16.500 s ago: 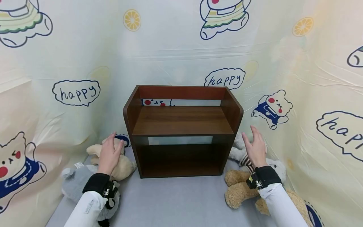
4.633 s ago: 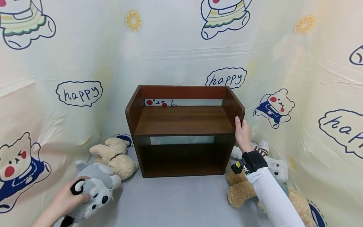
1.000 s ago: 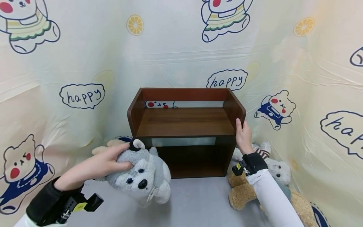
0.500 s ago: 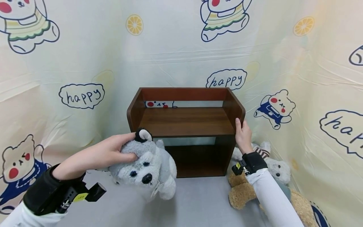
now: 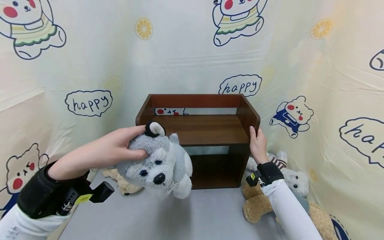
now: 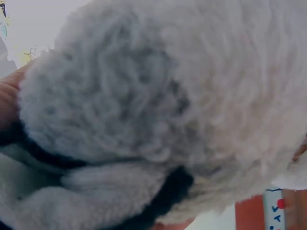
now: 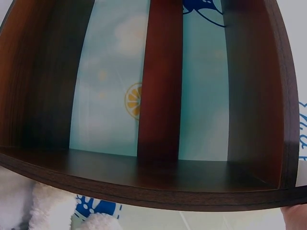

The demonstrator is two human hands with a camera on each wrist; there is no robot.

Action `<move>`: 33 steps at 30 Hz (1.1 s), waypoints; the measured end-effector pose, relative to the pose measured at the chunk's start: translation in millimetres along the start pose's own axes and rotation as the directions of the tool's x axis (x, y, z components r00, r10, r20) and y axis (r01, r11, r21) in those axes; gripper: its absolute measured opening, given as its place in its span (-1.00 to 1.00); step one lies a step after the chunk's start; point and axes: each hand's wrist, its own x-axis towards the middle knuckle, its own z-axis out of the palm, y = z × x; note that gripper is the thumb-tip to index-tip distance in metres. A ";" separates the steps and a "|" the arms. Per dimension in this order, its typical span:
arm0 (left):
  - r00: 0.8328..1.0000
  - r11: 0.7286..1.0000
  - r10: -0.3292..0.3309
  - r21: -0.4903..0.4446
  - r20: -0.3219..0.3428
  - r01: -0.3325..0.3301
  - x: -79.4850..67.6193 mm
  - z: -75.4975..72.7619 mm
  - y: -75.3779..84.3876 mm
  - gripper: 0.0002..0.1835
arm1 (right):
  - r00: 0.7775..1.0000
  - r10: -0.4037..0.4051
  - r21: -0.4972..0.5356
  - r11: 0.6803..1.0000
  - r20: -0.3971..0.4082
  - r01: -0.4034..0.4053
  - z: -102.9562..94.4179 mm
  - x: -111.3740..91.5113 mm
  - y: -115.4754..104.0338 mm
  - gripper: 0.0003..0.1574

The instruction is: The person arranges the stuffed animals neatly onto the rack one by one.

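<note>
A grey-and-white plush dog (image 5: 162, 163) hangs above the table, in front of the left part of the dark brown wooden shelf (image 5: 198, 129). My left hand (image 5: 112, 148) grips its head from the left, thumb and fingers round the fur below a black-and-white ear. Grey and pale fur of the plush dog (image 6: 144, 91) fills most of the left wrist view, hiding nearly all of that hand. My right hand (image 5: 258, 145) holds the front edge of the shelf's right side panel. Inside the right wrist view the shelf (image 7: 160, 86) appears close up, with a bit of the hand (image 7: 295, 218) at its corner.
A cream plush toy (image 5: 129, 185) lies on the grey tabletop (image 5: 210, 215) at left, partly behind the held one. Right of the shelf are a tan plush toy (image 5: 255, 206) and a white plush toy (image 5: 295, 180), partly covered by the right arm. A printed curtain surrounds the table.
Since the first frame my left hand has taken hold of the plush dog, lifted it from the left and brought it rightward and up. My right hand has moved onto the shelf's side and stays there.
</note>
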 end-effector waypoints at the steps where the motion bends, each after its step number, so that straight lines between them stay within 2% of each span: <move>1: 1.000 1.000 0.000 0.006 -0.003 0.000 0.8 -1.8 1.0 -0.60 | 1.000 0.003 0.001 1.000 0.003 -0.003 0.1 -0.2 0.2 -0.39; 9: 1.000 0.998 0.024 0.056 -0.010 -0.023 17.1 -19.2 7.0 -0.60 | 1.000 0.014 0.023 1.000 0.003 -0.014 -0.8 0.8 0.7 -0.37; 13: 1.000 0.997 0.008 0.076 -0.008 -0.007 26.3 -30.8 8.4 -0.65 | 1.000 0.016 0.017 1.000 0.000 -0.016 -1.2 0.8 0.6 -0.37; 17: 1.000 0.995 -0.020 0.096 -0.004 0.021 36.0 -42.7 7.7 -0.64 | 1.000 0.016 0.018 1.000 0.007 -0.017 -1.2 0.2 0.9 -0.37; 24: 0.991 0.988 -0.129 0.084 -0.030 0.131 52.8 -56.3 4.2 -0.64 | 1.000 0.023 0.018 1.000 0.016 -0.024 -1.4 0.3 1.4 -0.34; 29: 0.988 0.986 -0.150 0.066 -0.032 0.152 65.6 -59.2 -0.6 -0.66 | 0.999 0.031 0.011 0.999 0.022 -0.031 -0.9 -0.4 1.2 -0.35; 33: 0.988 0.986 -0.155 0.058 -0.021 0.156 76.0 -62.4 -7.2 -0.59 | 0.999 0.031 0.006 1.000 0.007 -0.031 -0.2 -0.9 0.9 -0.37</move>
